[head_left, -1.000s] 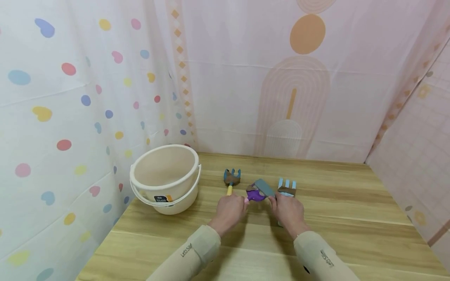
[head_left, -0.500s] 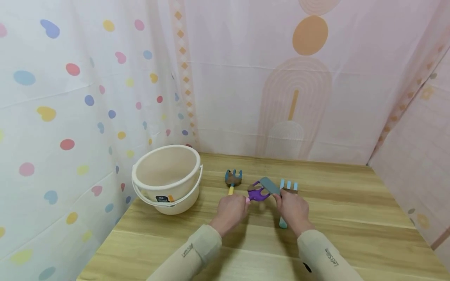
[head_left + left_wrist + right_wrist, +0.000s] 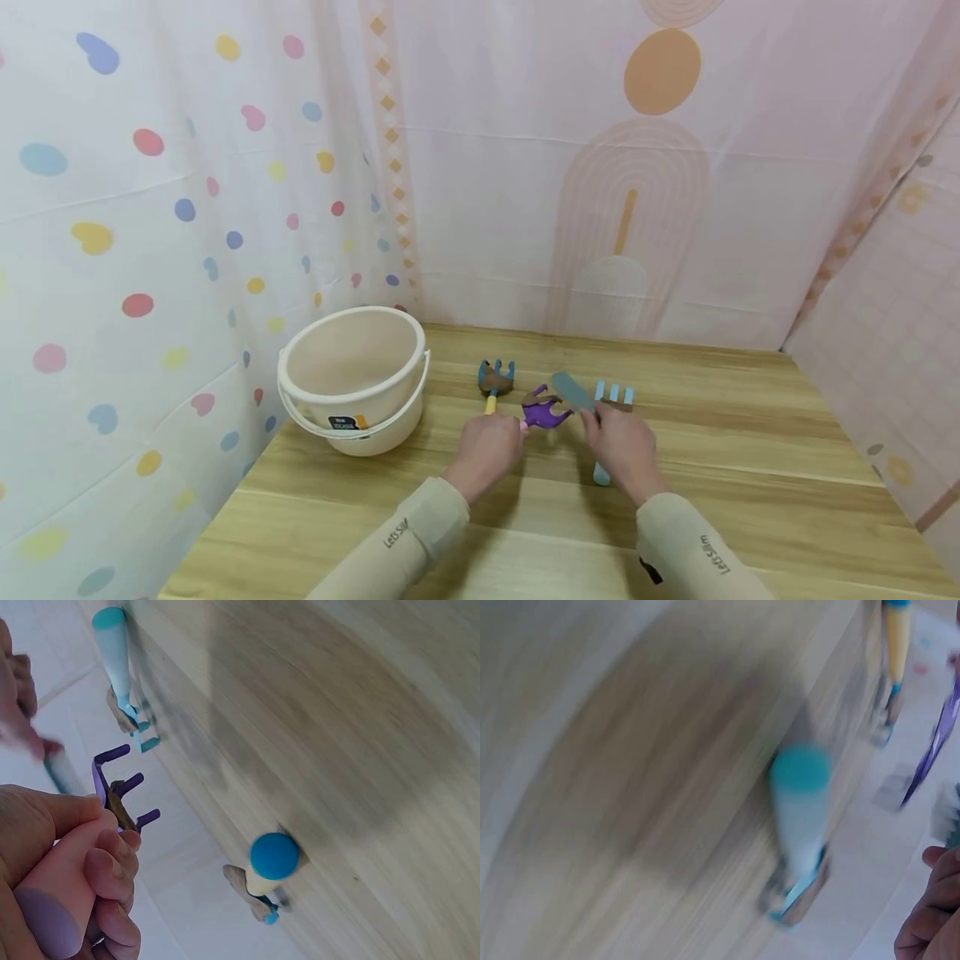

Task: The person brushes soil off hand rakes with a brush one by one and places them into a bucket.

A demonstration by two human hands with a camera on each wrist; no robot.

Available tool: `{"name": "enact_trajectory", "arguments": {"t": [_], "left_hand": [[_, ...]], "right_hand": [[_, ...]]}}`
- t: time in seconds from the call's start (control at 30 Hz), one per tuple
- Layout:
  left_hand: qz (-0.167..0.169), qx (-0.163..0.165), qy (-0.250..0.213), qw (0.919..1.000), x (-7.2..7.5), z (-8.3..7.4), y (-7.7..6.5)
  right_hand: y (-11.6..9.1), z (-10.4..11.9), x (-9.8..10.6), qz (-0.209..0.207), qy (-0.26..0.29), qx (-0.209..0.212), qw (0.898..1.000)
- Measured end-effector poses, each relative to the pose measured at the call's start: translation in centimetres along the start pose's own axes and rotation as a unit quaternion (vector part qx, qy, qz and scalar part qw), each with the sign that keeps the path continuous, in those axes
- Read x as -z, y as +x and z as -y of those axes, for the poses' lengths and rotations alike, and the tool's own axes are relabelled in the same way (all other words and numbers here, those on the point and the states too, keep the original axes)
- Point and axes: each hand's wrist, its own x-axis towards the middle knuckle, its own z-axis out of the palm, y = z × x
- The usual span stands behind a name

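Note:
My left hand point(image 3: 487, 450) grips the pink handle of a purple toy hand rake point(image 3: 546, 414), held above the table with its tines pointing right. Brown dirt-like patches cling to the rake's head. In my right hand point(image 3: 624, 446) is a small brush point(image 3: 573, 392) with a grey-blue back, tilted up beside the tines; pale bristles show blurred in the right wrist view. From the head view I cannot tell whether brush and rake touch. A blue rake with a yellow handle point(image 3: 491, 405) lies left of them. Under my right hand lies a light blue rake point(image 3: 602, 473). Both carry brown patches.
A cream bucket point(image 3: 360, 400) with its handle down stands at the table's left side. The wooden table point(image 3: 750, 433) ends at patterned curtains point(image 3: 487, 250) behind and on both sides.
The brush lay across the purple rake's tines, then slid right along them; now it sits higher, by the tine tips. My right hand has shifted slightly right; my left hand barely moved.

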Motion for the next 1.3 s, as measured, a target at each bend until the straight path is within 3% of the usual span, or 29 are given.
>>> {"name": "enact_trajectory", "arguments": {"t": [0.1, 0.27, 0.4, 0.67, 1.0, 1.13, 1.3], "left_hand": [[-0.014, -0.011, 0.003, 0.9998, 0.1, 0.0, -0.1], [-0.011, -0.013, -0.003, 0.9999, 0.2, 0.0, -0.4], [-0.01, -0.013, -0.008, 0.9998, 0.2, 0.0, -0.6], [-0.007, -0.023, 0.006, 0.9997, 0.5, -0.2, -0.6], [0.002, -0.004, 0.006, 1.0, 0.2, 0.3, -0.8], [-0.002, -0.004, 0.01, 0.9999, 0.1, 0.6, -0.8], [-0.001, -0.014, 0.009, 0.9999, 0.2, 0.4, -0.8]], "right_hand": [[-0.2, 1.1, -0.7, 0.001, -0.017, 0.017, 1.0], [-0.4, 1.5, -0.9, 0.007, -0.055, -0.023, 0.998], [0.0, 1.2, -0.7, 0.009, -0.073, -0.021, 0.997], [0.0, 0.0, -0.2, 0.051, -0.03, -0.069, 0.996], [-0.2, -0.5, 0.1, 0.041, 0.004, -0.081, 0.996], [-0.2, 0.1, 0.1, 0.013, 0.005, -0.047, 0.999], [-0.3, 2.0, -0.3, -0.013, -0.011, 0.026, 1.0]]}}
